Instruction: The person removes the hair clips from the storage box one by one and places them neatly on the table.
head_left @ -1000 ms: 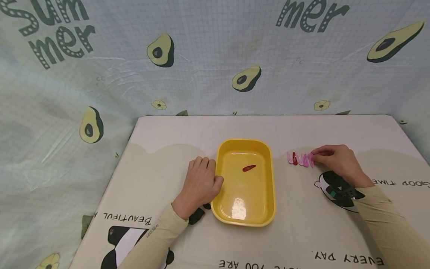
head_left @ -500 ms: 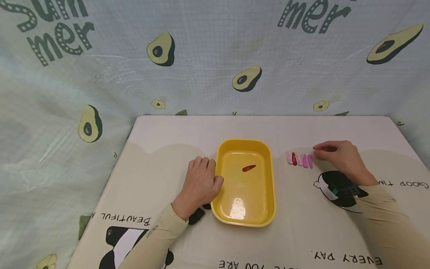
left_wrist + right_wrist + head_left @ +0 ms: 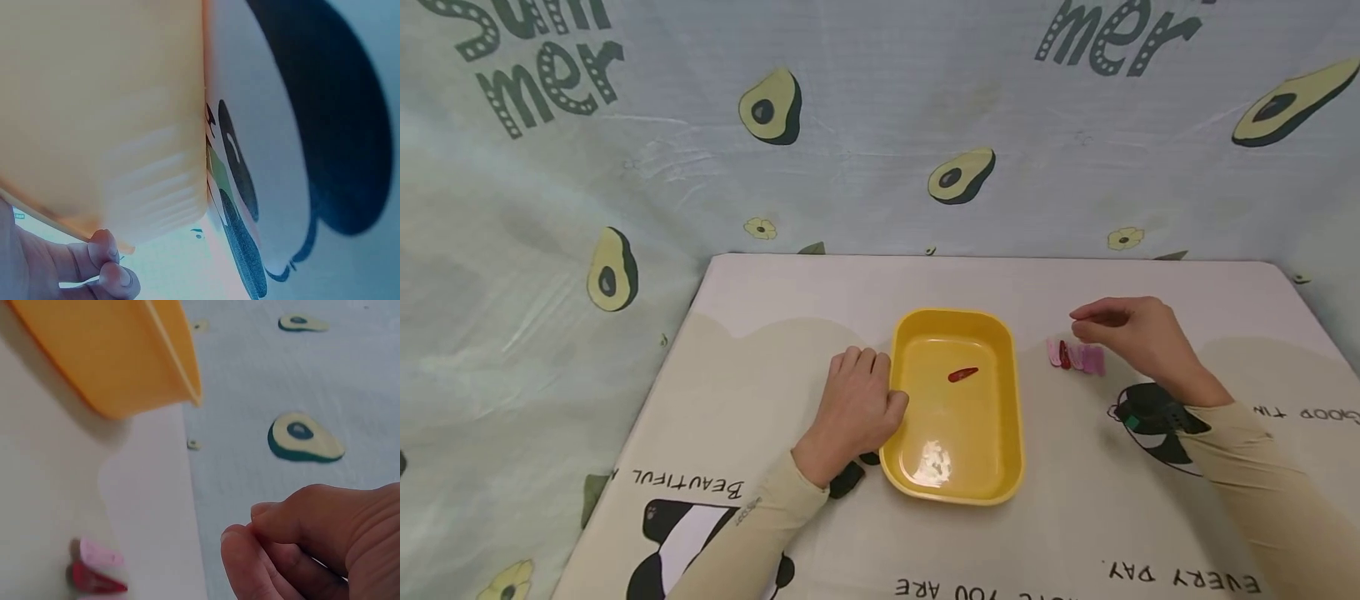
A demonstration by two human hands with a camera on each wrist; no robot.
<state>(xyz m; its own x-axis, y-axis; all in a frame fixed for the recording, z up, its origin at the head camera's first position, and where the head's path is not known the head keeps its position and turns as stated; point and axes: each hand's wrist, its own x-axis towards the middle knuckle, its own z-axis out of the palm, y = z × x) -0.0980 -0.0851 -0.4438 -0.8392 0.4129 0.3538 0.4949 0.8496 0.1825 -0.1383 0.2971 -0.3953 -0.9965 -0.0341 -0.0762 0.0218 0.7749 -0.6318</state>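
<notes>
My left hand (image 3: 853,408) grips the left rim of a yellow plastic tray (image 3: 958,454); the left wrist view shows the thumb and fingers at the rim. Inside the tray lies one red hair clip (image 3: 962,375). My right hand (image 3: 1138,337) hovers just beyond a short row of hair clips on the table, thumb and fingertips close together. Nothing shows between those fingers in the right wrist view. The row has several pink clips (image 3: 1093,360) and one red clip (image 3: 1064,355), set side by side. The right wrist view catches a pink clip (image 3: 100,554) and the red one beneath it.
A light tablecloth (image 3: 790,292) printed with lettering and black-and-white cartoon figures covers the table. Behind it hangs a pale curtain (image 3: 865,108) with avocado prints. The tray stands between the left hand and the clip row.
My right hand has come off the right end of the clip row, then moved left and away from me above it. The left hand stays on the tray.
</notes>
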